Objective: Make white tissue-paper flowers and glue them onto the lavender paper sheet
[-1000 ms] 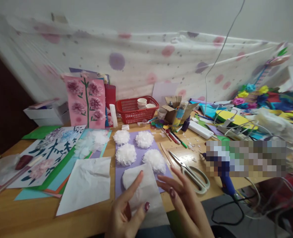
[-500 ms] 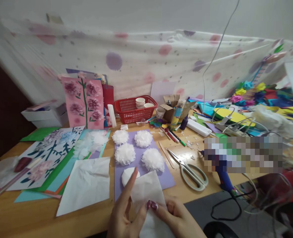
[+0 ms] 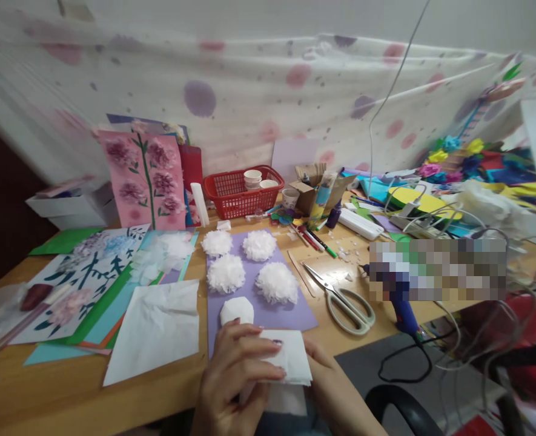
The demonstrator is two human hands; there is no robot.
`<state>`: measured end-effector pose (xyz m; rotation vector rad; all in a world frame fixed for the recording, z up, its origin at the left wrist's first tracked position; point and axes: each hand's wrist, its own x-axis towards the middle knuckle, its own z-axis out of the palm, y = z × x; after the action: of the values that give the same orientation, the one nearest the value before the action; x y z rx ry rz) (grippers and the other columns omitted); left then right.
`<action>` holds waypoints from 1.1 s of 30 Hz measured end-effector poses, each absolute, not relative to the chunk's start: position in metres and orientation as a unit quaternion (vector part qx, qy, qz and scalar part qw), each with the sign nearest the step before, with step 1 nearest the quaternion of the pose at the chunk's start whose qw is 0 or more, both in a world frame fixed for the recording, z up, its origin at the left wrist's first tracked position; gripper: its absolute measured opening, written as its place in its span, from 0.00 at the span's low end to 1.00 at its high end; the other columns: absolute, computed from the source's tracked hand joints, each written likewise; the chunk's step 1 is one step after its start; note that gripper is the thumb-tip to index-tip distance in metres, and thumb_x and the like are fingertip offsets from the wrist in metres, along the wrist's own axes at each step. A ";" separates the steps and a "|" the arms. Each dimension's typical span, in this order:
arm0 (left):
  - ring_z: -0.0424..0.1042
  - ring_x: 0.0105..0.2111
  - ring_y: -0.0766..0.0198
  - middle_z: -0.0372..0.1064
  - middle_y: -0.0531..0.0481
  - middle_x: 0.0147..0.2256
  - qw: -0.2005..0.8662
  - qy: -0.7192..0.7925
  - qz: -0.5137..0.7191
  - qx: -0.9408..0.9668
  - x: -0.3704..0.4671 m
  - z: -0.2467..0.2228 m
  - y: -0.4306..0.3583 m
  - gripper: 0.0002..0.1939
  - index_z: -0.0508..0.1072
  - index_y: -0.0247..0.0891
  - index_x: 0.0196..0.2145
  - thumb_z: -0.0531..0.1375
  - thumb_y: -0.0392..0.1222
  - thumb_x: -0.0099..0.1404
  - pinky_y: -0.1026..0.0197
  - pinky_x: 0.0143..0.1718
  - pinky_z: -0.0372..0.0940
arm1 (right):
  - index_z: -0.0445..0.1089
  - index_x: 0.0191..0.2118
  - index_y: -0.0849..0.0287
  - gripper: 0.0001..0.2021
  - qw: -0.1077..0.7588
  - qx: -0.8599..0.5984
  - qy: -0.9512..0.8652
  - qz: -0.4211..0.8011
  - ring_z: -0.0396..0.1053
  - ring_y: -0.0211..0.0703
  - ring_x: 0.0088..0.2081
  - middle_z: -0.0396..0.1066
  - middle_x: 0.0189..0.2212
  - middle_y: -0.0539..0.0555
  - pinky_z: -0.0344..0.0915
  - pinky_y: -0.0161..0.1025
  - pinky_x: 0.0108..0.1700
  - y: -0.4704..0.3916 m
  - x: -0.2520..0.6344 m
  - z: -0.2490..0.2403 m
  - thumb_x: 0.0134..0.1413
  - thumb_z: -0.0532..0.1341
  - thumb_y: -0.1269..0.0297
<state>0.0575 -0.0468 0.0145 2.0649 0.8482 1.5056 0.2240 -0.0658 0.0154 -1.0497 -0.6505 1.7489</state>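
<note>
A folded white tissue paper (image 3: 292, 357) is held low in front of me, at the table's front edge. My left hand (image 3: 238, 369) lies across its left part, fingers over the top. My right hand (image 3: 335, 387) grips its right side, with most fingers hidden behind the paper. Just beyond sits a purple sheet (image 3: 244, 293) with several fluffy white paper flowers (image 3: 277, 283). A white many-sided paper piece (image 3: 237, 310) rests on the sheet's near part. To the left lies a flat white tissue sheet (image 3: 156, 330).
Scissors (image 3: 347, 306) and a blue glue gun (image 3: 404, 312) are on the right. Behind stand a red basket (image 3: 243, 194) with paper cups and a pink flower picture (image 3: 145, 175). Cables (image 3: 449, 206) and coloured papers fill the right side; painted sheets (image 3: 99, 260) lie left.
The tissue between my hands is now folded over into a wide, layered piece. My left hand has turned, its fingers now laid across the paper. The view has shifted slightly.
</note>
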 end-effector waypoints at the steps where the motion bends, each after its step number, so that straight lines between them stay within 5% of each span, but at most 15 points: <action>1: 0.74 0.49 0.52 0.80 0.51 0.40 0.223 0.324 0.548 0.738 0.058 0.014 -0.048 0.16 0.79 0.48 0.32 0.61 0.26 0.57 0.44 0.57 0.63 | 0.80 0.45 0.59 0.20 0.489 -0.425 -0.244 0.722 0.75 0.53 0.40 0.80 0.34 0.56 0.70 0.46 0.45 -0.066 0.222 0.019 0.45 0.72 0.56; 9: 0.63 0.61 0.46 0.71 0.46 0.55 0.267 0.386 0.524 0.711 0.059 0.015 -0.060 0.14 0.77 0.44 0.28 0.58 0.25 0.56 0.44 0.56 0.65 | 0.77 0.49 0.57 0.20 0.536 -0.387 -0.144 0.737 0.77 0.43 0.38 0.81 0.40 0.56 0.68 0.35 0.41 -0.063 0.218 0.033 0.47 0.72 0.65; 15: 0.62 0.62 0.47 0.65 0.46 0.60 0.350 0.412 0.534 0.650 0.065 0.015 -0.064 0.12 0.75 0.43 0.28 0.57 0.28 0.58 0.63 0.35 0.75 | 0.76 0.51 0.57 0.20 0.530 -0.359 -0.143 0.755 0.77 0.47 0.43 0.80 0.43 0.58 0.67 0.40 0.48 -0.062 0.219 0.033 0.50 0.69 0.65; 24: 0.60 0.63 0.49 0.64 0.46 0.60 0.323 0.409 0.523 0.675 0.061 0.017 -0.061 0.12 0.74 0.43 0.29 0.56 0.28 0.59 0.58 0.47 0.72 | 0.75 0.53 0.57 0.20 0.532 -0.338 -0.142 0.764 0.77 0.47 0.45 0.79 0.45 0.58 0.68 0.41 0.50 -0.061 0.220 0.034 0.52 0.67 0.68; 33: 0.58 0.64 0.47 0.61 0.45 0.61 0.300 0.414 0.508 0.693 0.060 0.012 -0.062 0.12 0.76 0.43 0.31 0.56 0.28 0.58 0.58 0.45 0.72 | 0.75 0.52 0.58 0.19 0.542 -0.322 -0.138 0.764 0.77 0.46 0.44 0.80 0.45 0.58 0.69 0.39 0.50 -0.062 0.220 0.033 0.52 0.67 0.68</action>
<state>0.0597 -0.0620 0.0122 1.8400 1.0992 1.3477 0.2196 -0.0615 0.0327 -0.7638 -0.3285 1.8142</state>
